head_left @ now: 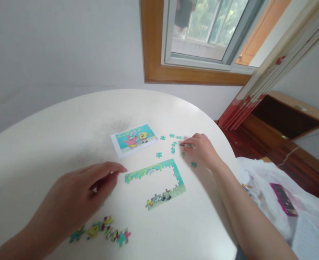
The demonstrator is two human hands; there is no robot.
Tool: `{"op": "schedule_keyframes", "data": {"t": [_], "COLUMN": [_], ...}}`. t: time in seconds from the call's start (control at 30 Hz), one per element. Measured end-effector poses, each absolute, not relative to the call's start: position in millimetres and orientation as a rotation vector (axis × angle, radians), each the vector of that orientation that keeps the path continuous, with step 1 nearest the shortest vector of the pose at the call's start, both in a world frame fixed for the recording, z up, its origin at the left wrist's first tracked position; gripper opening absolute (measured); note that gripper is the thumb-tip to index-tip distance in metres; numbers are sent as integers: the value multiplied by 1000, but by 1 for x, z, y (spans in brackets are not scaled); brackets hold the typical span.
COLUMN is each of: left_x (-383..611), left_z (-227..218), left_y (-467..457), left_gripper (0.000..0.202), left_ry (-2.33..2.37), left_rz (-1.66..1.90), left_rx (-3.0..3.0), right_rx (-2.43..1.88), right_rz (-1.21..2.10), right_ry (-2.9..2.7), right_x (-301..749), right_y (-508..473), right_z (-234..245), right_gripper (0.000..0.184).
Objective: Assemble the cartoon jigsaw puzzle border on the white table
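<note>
The one camera sits on the person's head, close above the round white desk [67, 119], looking forward and down toward the window [203, 32].

Beside my right hand [200, 148], I see loose pieces [173, 144] in plain teal. Between my hands the half-built puzzle [159, 180] is teal with pale swirls. Near my left hand [86, 191], scattered pieces [105, 231] mix yellow, pink and teal.

Bare left hand [75, 202], nothing worn on it; left forearm [15, 242] uncovered down to the frame edge. Bare right hand [200, 150], fingertips blurred. Right forearm [243, 213] slim, uncovered to the bottom edge. Nails too small to tell.
</note>
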State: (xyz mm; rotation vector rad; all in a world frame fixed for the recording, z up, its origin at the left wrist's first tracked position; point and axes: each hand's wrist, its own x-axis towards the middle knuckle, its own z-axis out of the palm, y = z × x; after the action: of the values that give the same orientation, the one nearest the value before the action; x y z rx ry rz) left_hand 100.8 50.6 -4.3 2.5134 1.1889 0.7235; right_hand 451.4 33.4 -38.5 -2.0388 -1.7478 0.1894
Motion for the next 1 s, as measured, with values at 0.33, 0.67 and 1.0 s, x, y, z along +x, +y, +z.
{"op": "schedule_keyframes", "data": {"t": [0.33,0.67,1.0], "left_x": [101,104,106], "left_z": [-4,3,1], "left_y": [50,47,46], "left_gripper": [26,27,28], "left_ry": [1148,1165,1146], "left_rz": [681,598,591], "left_rx": [2547,2579,2572], "right_rx": [-2117,-2067,-1993], "right_rz": [153,153,248], "right_ry": [-1879,-1843,-1743], "right_x": [451,452,444], "right_y": [36,38,33], "right_z": [-42,-42,-39], "right_gripper": [22,15,10]}}
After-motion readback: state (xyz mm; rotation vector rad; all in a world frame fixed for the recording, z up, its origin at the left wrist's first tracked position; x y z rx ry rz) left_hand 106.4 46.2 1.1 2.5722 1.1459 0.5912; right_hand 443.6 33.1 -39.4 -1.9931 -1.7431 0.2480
